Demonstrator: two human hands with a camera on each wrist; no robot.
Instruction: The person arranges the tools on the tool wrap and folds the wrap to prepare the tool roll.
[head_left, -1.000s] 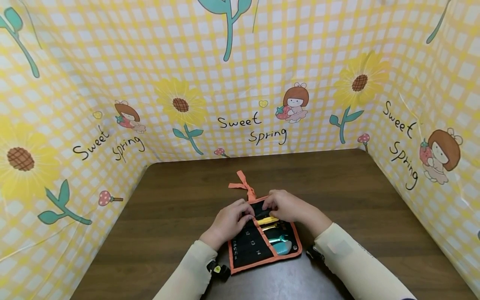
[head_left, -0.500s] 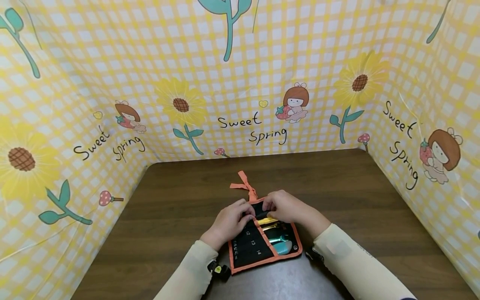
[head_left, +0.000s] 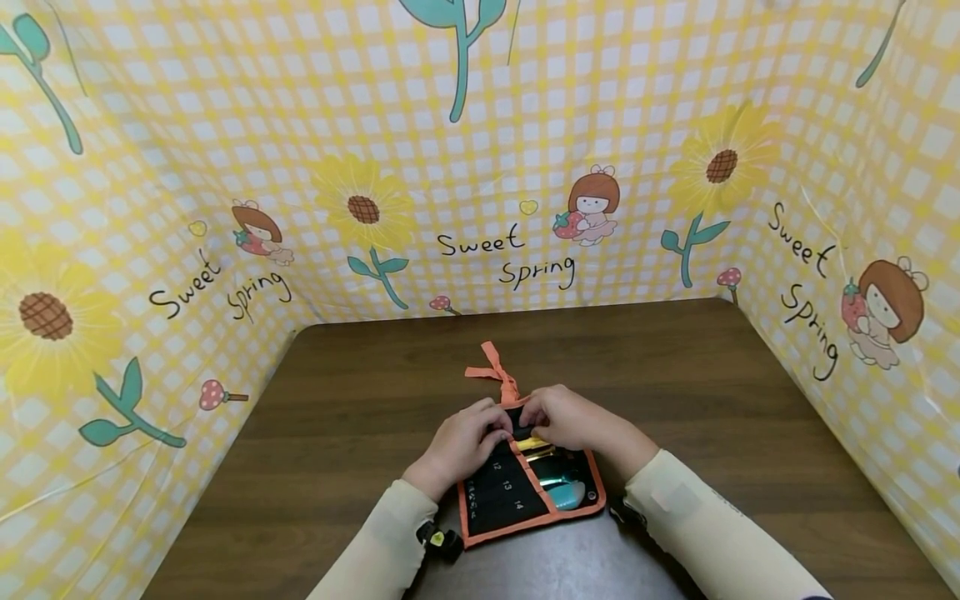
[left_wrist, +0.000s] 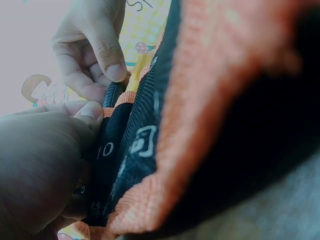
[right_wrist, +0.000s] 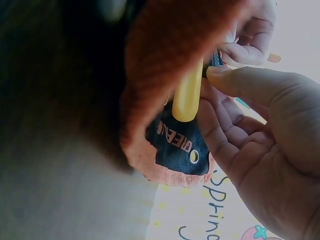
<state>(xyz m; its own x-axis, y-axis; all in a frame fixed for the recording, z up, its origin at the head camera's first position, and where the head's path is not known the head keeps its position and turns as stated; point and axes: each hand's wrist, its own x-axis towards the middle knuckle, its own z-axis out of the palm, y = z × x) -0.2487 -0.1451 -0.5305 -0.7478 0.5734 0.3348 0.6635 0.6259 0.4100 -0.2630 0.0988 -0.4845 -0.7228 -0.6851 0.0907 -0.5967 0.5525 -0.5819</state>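
Observation:
A black tool roll [head_left: 510, 492] with orange edging lies unfolded on the table, its pockets numbered in white. My left hand [head_left: 465, 442] pinches the orange-trimmed pocket edge [left_wrist: 108, 112] between thumb and finger, near the number 10. Close beside it, my right hand [head_left: 566, 417] pinches a slim dark piece [left_wrist: 115, 92] at that pocket's mouth; I cannot tell whether it is a tool or cloth. A yellow tool [right_wrist: 187, 97] sticks out of the neighbouring pocket. Further along, a teal tool [head_left: 555, 481] and a light-blue rounded end [head_left: 567, 496] show above the pockets.
An orange tie [head_left: 495, 373] trails from the roll's far edge onto the brown wooden table [head_left: 360, 417]. Yellow checked cloth [head_left: 480, 192] printed with flowers and girls walls in the back and both sides. A grey sheen covers the table's near part.
My right fingers have shifted slightly left, closer to the left hand. The orange tie and the roll's far edge have moved a little to the right. My left hand keeps its grip.

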